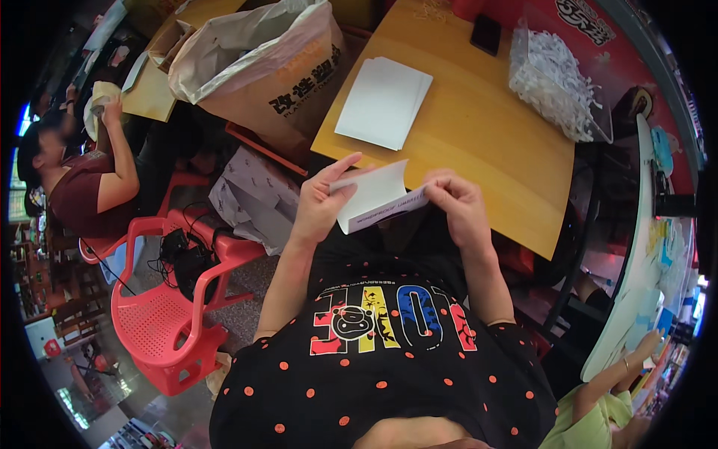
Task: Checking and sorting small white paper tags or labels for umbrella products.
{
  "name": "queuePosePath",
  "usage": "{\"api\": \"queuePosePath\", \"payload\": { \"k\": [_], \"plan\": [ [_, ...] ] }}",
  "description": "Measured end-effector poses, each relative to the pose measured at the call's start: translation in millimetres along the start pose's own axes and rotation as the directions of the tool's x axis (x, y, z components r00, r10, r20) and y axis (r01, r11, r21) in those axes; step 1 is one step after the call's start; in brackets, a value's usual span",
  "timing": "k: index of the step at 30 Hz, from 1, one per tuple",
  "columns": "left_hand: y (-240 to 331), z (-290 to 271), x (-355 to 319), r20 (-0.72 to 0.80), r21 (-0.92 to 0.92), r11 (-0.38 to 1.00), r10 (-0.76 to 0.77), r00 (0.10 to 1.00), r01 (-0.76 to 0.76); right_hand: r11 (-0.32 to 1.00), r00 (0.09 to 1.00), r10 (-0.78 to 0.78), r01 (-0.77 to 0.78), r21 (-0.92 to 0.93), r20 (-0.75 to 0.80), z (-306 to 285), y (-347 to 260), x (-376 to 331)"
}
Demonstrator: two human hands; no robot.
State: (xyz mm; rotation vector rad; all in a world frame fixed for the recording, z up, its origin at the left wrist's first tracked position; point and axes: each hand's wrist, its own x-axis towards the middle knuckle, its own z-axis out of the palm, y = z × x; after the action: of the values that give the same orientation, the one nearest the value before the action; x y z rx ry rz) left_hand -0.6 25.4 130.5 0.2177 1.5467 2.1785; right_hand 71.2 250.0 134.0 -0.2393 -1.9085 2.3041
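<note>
A white card [383, 196], bent along a crease with a printed flap at the near side, is held above my lap at the table's near edge. My left hand [323, 200] grips its left end between thumb and fingers, the index finger stretched out. At the other end my right hand [458, 202] pinches the printed flap's corner. Just beyond the card, a stack of white cards [385, 103] lies flat on the yellow wooden table [479, 142]. The card's underside is hidden.
At the table's right stands a clear bin [602, 123] of white strips, near a dark phone [486, 34]. Left of the table are a large sack [262, 75] and a red plastic chair [161, 307] with cables. Other people [86, 191] sit left and lower right.
</note>
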Motion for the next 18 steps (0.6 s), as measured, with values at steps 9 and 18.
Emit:
{"api": "queuePosePath", "payload": {
  "k": [9, 18],
  "plan": [
    [16, 11, -4, 0.604, 0.579, 0.413, 0.362, 0.710, -0.703, 0.871, 0.927, 0.339, -0.373, 0.320, 0.160, -17, 40, 18],
    [5, 12, -14, 0.414, 0.716, 0.432, 0.370, 0.831, -0.549, 0.951, 0.985, 0.168, -0.152, 0.271, -0.034, -17, 47, 21]
  ]
}}
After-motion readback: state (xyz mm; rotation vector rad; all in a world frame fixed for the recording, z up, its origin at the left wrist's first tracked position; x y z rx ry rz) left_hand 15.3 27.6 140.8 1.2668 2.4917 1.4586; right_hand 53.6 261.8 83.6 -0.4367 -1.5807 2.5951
